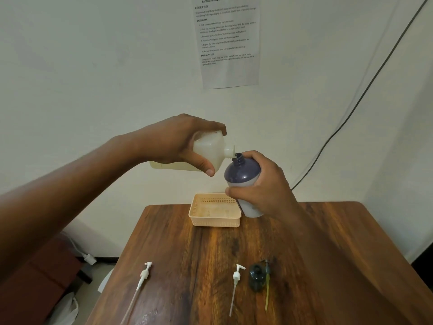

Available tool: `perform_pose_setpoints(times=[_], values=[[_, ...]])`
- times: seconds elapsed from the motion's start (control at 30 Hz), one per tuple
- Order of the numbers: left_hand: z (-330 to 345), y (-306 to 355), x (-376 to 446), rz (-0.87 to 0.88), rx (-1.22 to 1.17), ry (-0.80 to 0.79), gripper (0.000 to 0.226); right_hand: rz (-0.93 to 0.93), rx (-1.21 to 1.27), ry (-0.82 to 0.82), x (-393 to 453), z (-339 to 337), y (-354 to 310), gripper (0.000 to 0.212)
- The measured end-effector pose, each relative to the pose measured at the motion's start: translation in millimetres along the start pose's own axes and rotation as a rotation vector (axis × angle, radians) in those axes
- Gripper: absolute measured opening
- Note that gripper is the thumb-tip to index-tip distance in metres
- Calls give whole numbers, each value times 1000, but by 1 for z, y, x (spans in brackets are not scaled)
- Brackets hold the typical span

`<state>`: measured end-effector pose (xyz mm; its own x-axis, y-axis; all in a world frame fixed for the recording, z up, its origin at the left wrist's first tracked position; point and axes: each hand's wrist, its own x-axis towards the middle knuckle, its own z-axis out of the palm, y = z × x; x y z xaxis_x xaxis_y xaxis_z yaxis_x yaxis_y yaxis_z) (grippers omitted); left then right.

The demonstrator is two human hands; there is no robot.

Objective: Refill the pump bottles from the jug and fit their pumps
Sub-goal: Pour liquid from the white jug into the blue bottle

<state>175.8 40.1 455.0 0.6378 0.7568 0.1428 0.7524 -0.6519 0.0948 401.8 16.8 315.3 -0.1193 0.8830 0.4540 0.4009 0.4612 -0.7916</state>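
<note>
Head view: left hand [174, 139] grips the jug [208, 148], fingers over its top and thumb beneath; the jug is tipped on its side, neck pointing right. Its spout sits at, or just above, the open mouth of the dark purple bottle [242, 171]; contact between the two cannot be told. Right hand [260, 186] holds this bottle, fingers wrapped round its body and thumb across the front. The bottle is held in the air, tilted with its mouth leaning left toward the jug. Both are held above the far edge of the bench [328, 231].

A peach-coloured basket [214, 221] stands on the bench at its far edge, directly below the held bottle. Near the front edge lie two white pumps, well apart: one to the left [144, 274], one near the middle [237, 276]. Just right of the middle pump lies a small dark bottle [256, 279] on its side, with a dark pump with a yellowish tube [267, 285] beside it, touching or nearly so.

A printed sheet [228, 41] is fixed to the wall behind.
</note>
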Motion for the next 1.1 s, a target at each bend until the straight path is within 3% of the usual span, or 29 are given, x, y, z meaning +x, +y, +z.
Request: perform_pose_setpoints(times=[0.53, 1.1], values=[[-1, 0, -5, -17, -49, 9, 100, -7, -4, 16, 0, 5, -2, 79], [24, -24, -19, -102, -233, 227, 90, 66, 114, 34, 18, 17, -22, 71]])
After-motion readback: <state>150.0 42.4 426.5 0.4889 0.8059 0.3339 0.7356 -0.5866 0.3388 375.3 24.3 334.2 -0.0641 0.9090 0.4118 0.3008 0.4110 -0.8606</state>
